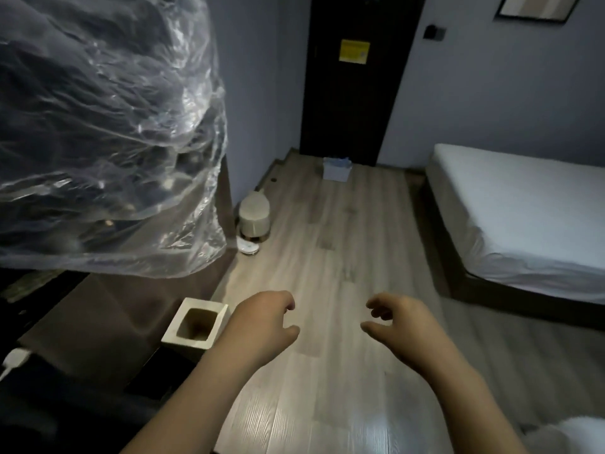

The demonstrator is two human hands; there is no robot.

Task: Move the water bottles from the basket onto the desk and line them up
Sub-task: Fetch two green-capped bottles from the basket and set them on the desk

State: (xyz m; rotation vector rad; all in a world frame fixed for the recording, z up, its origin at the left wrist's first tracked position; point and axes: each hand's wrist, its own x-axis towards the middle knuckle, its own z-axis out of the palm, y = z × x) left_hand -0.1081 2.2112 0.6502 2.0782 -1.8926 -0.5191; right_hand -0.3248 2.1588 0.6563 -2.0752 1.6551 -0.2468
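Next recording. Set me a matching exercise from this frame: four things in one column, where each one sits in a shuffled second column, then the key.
Things
1. yellow rectangular notice
2. bed with a white sheet
3. crinkled clear plastic sheet
4. white square open-topped container

Places
A. right side of the view
B. upper left, draped over something dark
C. stuck on the dark door at the far end
D. low on the left of the view

Pairs: 1-C, 2-A, 3-B, 4-D
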